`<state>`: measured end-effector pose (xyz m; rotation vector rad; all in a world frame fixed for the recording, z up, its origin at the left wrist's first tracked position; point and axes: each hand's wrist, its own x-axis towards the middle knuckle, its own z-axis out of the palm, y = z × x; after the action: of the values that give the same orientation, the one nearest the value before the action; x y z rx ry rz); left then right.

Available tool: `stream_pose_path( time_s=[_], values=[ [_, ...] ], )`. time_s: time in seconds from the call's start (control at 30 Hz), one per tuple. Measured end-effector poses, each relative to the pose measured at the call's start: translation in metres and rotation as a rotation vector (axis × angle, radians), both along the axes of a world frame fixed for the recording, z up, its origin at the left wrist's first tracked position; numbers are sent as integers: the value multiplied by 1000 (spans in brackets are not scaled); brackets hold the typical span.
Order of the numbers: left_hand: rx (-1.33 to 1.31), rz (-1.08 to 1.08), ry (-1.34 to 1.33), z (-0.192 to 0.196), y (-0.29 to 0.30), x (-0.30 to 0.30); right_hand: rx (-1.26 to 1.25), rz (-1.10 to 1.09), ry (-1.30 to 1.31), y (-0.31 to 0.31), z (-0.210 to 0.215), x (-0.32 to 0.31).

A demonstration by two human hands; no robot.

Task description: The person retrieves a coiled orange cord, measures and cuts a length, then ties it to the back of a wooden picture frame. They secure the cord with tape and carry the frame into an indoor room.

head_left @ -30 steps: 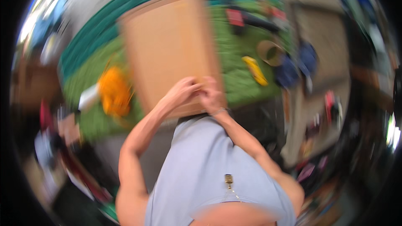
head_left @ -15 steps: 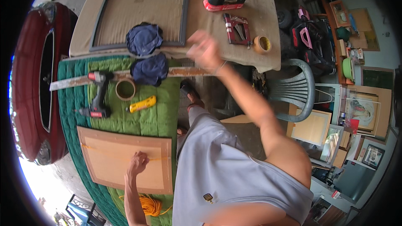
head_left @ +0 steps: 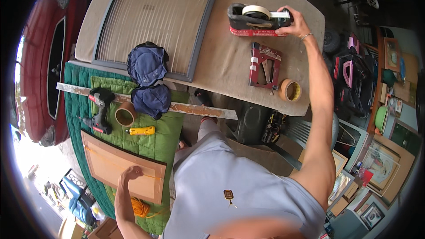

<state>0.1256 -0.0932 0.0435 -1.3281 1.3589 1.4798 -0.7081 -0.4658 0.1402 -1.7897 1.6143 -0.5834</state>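
Note:
My right hand reaches across the table and is closed round the right end of a black tape dispenser. The dispenser carries a roll of pale tape and has a red band round its base. Over a brown-backed picture frame, my left hand has its fingers curled together on the orange cord strung across the backing; the fingertips are partly hidden. A bundle of the same cord lies beside the frame. Nearest the dispenser is a dark red staple gun, with a tape roll next to it.
A grey-edged frame lies on the cloth-covered table. Blue cloth pouches sit at its corner. On the green quilt are a cordless drill, a brown tape roll, a yellow cutter and a long flat bar.
My right hand has moved right and away from me and has taken hold of the tape dispenser. My left hand stays over the cord on the picture frame. The view has shifted.

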Motion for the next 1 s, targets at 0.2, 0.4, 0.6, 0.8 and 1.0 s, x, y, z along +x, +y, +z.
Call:
stream_pose_path(
  time_s=[0.2,0.4,0.6,0.8,1.0],
  values=[
    [76,-76,-166,-11,-15,-4,-322,-361,-19,60,33,89],
    [-2,-132,-106,-4,-20,-16,-609,-951,-90,116,-71,230],
    [-38,-10,-33,6,-20,-12,388,-855,-885,140,-34,239],
    [-11,33,55,-23,-5,12,159,-771,-1432,160,-62,222],
    [-222,29,300,-38,23,33,5,-546,124,180,-45,251]
  ],
)
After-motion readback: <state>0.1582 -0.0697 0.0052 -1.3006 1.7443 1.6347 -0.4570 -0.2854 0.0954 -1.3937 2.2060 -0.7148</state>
